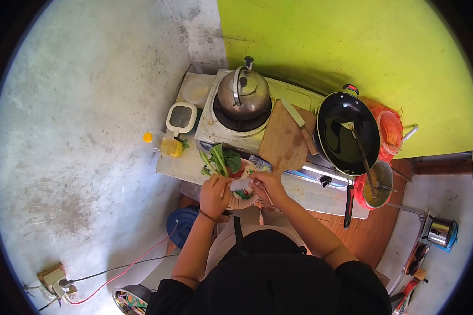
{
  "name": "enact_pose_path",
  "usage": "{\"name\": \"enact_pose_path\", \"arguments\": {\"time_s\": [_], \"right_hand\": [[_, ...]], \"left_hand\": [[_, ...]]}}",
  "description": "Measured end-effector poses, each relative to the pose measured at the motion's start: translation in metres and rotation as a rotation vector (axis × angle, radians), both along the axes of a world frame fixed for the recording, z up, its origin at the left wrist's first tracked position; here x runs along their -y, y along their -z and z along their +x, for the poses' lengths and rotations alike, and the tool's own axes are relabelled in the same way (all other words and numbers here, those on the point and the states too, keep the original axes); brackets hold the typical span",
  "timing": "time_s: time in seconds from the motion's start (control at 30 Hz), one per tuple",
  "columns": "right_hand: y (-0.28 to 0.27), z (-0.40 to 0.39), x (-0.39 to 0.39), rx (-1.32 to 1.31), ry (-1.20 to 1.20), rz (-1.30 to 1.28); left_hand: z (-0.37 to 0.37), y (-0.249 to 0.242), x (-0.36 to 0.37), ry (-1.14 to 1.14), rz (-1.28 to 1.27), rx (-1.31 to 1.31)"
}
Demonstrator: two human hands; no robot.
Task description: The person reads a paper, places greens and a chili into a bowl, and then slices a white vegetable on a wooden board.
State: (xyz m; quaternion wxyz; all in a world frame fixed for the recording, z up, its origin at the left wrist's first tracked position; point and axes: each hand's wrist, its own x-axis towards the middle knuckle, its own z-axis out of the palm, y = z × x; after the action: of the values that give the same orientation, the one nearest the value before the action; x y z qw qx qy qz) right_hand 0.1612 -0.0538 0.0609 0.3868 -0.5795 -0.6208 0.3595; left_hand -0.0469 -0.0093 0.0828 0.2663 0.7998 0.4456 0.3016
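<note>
Green wall [352,47], one o'clock; left hand [214,195] pinches pale piece [240,184] over bowl [240,205]; right hand [271,188], grip unclear; likely food prep; next needs steadiness.

short black sleeves [363,286], pale beige trousers [227,242] — thin dark bracelet [207,216] round the left wrist [211,209]

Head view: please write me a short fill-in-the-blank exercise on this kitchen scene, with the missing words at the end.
1. A pale object shows between the left hand and the right hand; the one with a bracelet at its wrist is the ____.
2. The knife lies on a wooden ____.
3. Standing on the stove is a metal ____ with an arched handle.

Missing words: left; cutting board; kettle.
</note>
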Motion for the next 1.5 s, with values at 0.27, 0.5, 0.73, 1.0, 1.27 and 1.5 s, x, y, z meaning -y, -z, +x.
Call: {"name": "enact_pose_path", "arguments": {"time_s": [0.27, 0.5, 0.73, 1.0, 1.27, 1.5], "right_hand": [[0.023, -0.013, -0.015, -0.269, 0.012, -0.131], [0.031, -0.012, 0.009, -0.560, 0.032, -0.533], [0.052, -0.024, 0.021, -0.458, 0.099, -0.477], [0.023, -0.003, 0.038, -0.143, 0.149, -0.333], [0.040, 0.044, 0.101, -0.144, 0.550, -0.222], [0.085, 0.068, 0.151, 0.139, 0.547, -0.350]], "left_hand": [[-0.030, 0.051, 0.012, -0.304, -0.152, -0.062], [-0.029, 0.080, 0.018, -0.316, -0.164, -0.399], [-0.012, 0.054, 0.014, -0.302, 0.012, -0.282], [0.040, 0.043, 0.022, 0.039, -0.319, 0.264], [0.081, 0.045, 0.010, 0.170, -0.185, 0.110], [0.102, 0.049, 0.000, 0.097, -0.130, 0.064]]}}
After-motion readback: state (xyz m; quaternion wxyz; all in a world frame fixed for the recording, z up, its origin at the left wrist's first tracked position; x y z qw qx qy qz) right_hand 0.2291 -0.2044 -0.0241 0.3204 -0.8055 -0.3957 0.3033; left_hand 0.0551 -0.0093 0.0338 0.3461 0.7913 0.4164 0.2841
